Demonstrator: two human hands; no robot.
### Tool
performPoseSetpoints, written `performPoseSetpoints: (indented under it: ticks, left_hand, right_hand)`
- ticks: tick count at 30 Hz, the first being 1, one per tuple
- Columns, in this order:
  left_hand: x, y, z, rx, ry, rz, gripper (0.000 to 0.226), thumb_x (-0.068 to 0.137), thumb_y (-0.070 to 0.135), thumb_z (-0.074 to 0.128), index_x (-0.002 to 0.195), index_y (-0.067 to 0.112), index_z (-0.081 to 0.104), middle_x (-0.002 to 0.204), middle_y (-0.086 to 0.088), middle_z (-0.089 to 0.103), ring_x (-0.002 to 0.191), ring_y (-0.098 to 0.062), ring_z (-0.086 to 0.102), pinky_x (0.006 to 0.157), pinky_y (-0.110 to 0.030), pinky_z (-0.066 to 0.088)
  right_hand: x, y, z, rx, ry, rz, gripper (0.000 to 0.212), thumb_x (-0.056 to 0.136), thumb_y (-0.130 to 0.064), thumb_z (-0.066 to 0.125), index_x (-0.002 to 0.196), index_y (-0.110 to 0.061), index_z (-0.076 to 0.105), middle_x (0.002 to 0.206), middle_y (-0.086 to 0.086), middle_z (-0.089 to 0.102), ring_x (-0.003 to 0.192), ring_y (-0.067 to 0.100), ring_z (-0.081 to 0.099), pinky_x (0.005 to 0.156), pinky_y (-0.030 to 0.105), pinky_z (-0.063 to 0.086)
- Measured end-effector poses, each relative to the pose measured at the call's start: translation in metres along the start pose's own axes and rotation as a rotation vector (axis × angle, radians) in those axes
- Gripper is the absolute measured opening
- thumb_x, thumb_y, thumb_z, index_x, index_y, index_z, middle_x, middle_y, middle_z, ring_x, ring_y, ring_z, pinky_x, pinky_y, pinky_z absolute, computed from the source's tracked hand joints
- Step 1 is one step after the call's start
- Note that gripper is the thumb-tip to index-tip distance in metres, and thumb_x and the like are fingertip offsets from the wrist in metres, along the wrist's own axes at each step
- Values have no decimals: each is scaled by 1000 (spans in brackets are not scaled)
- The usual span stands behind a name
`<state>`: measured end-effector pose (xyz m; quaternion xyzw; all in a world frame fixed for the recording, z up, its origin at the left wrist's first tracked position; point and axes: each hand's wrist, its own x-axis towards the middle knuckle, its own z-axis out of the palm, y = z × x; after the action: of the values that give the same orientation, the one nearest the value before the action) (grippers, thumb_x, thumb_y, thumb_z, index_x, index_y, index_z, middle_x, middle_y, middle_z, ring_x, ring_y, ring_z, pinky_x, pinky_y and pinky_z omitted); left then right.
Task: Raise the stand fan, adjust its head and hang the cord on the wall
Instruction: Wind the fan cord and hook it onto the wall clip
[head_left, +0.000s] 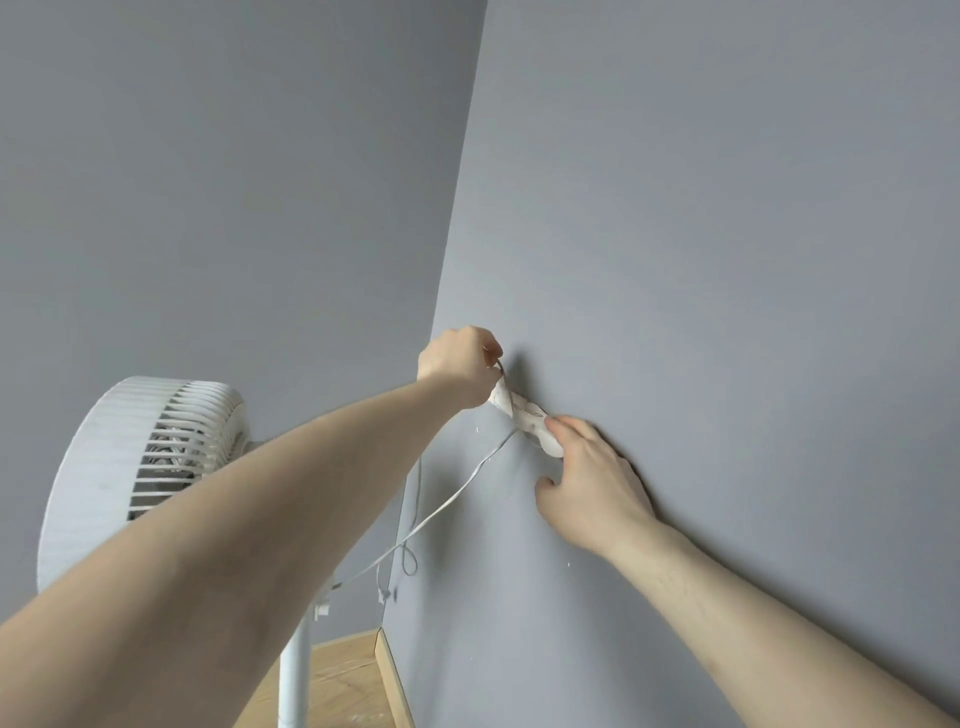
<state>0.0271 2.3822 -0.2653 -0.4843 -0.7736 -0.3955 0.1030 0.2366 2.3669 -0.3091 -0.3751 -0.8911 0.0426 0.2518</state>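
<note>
Up against the grey wall (727, 260), both hands are working at a whitish lumpy mount (524, 415) stuck to the paint. The left hand (460, 364) is reaching across from the left, its fingers curled and pinching the thin white cord (467, 480) right at the upper end of the mount. The right hand (589, 480) is lying flat along the wall just below and to the right, its fingers relaxed and nearly straight, with the fingertips touching the lower end of the mount and the thumb spread out underneath, holding nothing.

From the pinch, the cord is passing over the mount and sagging down and to the left, away from the wall, towards the fan, where it is disappearing behind the left forearm. A further loop of cord is dangling lower near the corner of the room.

The stand fan (140, 467) is standing at the left, its white ribbed head seen from behind and partly covered by the left forearm, its white pole (295, 675) running down to the wooden floor (343, 680). A pale wooden skirting board (392, 675) is running along the foot of the wall.
</note>
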Motion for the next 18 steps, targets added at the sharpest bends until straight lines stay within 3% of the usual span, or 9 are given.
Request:
performPoseSetpoints:
  ticks: [3, 6, 10, 15, 18]
  left_hand:
    - [7, 11, -8, 128, 59, 75, 16, 86, 21, 63, 96, 31, 70, 98, 5, 70, 88, -24, 65, 65, -28, 45]
    - [10, 18, -15, 164, 78, 82, 7, 87, 25, 68, 94, 25, 70, 98, 4, 61, 84, -23, 58, 66, -29, 40]
    - [14, 27, -26, 93, 112, -9, 8, 86, 30, 71, 88, 23, 70, 95, 3, 64, 81, -23, 59, 63, -28, 39]
    - [12, 47, -32, 24, 93, 10, 9, 83, 29, 63, 86, 21, 65, 92, 3, 62, 82, -25, 61, 53, -25, 35]
    - [9, 47, -47, -22, 63, -50, 17, 85, 37, 66, 91, 20, 65, 89, 0, 65, 82, -28, 63, 60, -27, 42]
  right_hand:
    - [0, 2, 2, -59, -1, -7, 53, 86, -18, 51, 138, -28, 45, 145, -16, 39, 112, 25, 62, 89, 38, 51]
    - [0, 3, 2, -83, -2, -27, 58, 87, -16, 50, 143, -30, 43, 146, -16, 38, 113, 24, 61, 90, 37, 50]
    - [2, 5, 2, -87, -27, -34, 60, 88, -19, 50, 146, -34, 42, 148, -17, 37, 123, 21, 56, 97, 37, 48]
    - [4, 3, -3, -91, -46, -16, 64, 89, -19, 49, 150, -34, 37, 151, -17, 35, 130, 20, 51, 104, 35, 42]
    - [1, 2, -5, -131, -65, -19, 67, 87, -16, 50, 150, -33, 36, 151, -15, 36, 129, 21, 52, 101, 35, 43]
